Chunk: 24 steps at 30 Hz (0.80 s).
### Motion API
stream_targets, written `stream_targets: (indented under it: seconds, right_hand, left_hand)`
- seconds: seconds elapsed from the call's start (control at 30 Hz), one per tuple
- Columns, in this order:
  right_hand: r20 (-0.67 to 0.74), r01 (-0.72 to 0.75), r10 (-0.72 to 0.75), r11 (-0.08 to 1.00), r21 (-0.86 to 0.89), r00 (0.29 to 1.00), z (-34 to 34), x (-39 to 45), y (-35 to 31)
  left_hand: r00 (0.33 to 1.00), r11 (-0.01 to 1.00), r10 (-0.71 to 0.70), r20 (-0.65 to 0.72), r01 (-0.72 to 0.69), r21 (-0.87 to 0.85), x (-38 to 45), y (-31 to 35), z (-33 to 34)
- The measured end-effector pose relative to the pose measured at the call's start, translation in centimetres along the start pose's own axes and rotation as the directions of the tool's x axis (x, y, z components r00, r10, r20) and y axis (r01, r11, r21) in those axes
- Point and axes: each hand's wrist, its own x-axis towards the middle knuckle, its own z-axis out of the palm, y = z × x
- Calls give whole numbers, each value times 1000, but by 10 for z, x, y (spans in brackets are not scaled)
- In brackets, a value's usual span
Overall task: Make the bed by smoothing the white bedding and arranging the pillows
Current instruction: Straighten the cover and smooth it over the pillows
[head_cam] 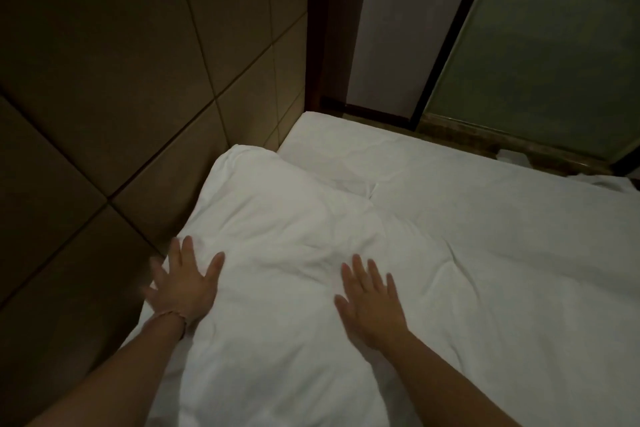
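Note:
A white pillow lies at the head of the bed against the padded headboard, its cover creased. My left hand rests flat on the pillow's left edge, fingers spread and straight, slightly blurred. My right hand lies flat with straight fingers on the pillow's right side, where it meets the white duvet. The duvet spreads to the right with a few wrinkles. Beyond the pillow, the white bedding reaches the far corner of the bed.
A brown padded headboard wall fills the left. Past the bed's far edge stand a dark wooden frame and a frosted glass panel. Some white items lie on the ledge at the far right.

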Motion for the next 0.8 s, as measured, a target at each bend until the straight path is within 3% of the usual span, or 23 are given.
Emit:
stream_targets:
  seconds: [0.17, 0.43, 0.67, 0.8]
  right_hand:
    - [-15, 352, -354, 933, -71, 935, -44, 66, -107]
    - [149, 656, -640, 717, -235, 754, -30, 140, -217]
    - [331, 798, -732, 491, -350, 596, -14, 183, -255]
    - [410, 802, -693, 466, -374, 594, -3, 192, -265]
  left_hand:
    - [993, 972, -95, -66, 78, -222, 11, -10, -4]
    - [977, 889, -186, 107, 213, -406, 21, -54, 16]
    - [936, 862, -309, 166, 350, -367, 20, -80, 42]
    - [943, 866, -324, 79, 329, -376, 17, -79, 50]
